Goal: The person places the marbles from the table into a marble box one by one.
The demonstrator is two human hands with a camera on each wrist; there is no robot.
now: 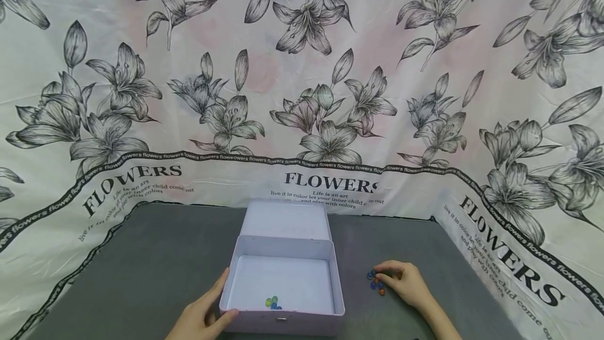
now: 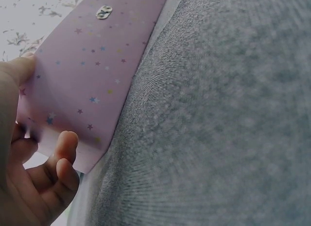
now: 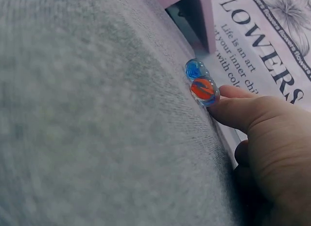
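A lilac metal box (image 1: 283,323) with small printed stars stands with its lid (image 1: 287,219) tipped back. Several green and blue glass marbles (image 1: 272,302) lie inside near the front wall. My left hand (image 1: 203,311) grips the box's front left corner, thumb on the front face (image 2: 73,80) and fingers along the side; two fingers curl free of it. Right of the box, my right hand (image 1: 403,281) pinches at a small group of blue and orange marbles (image 1: 381,291). In the right wrist view, thumb and forefinger meet at an orange-and-blue marble (image 3: 204,90), beside a blue one (image 3: 194,69).
The box stands on a grey cloth-covered table (image 1: 189,256). A white floral sheet (image 1: 264,135) hangs behind and spreads down both sides. A metal clasp (image 1: 281,319) sits on the box front.
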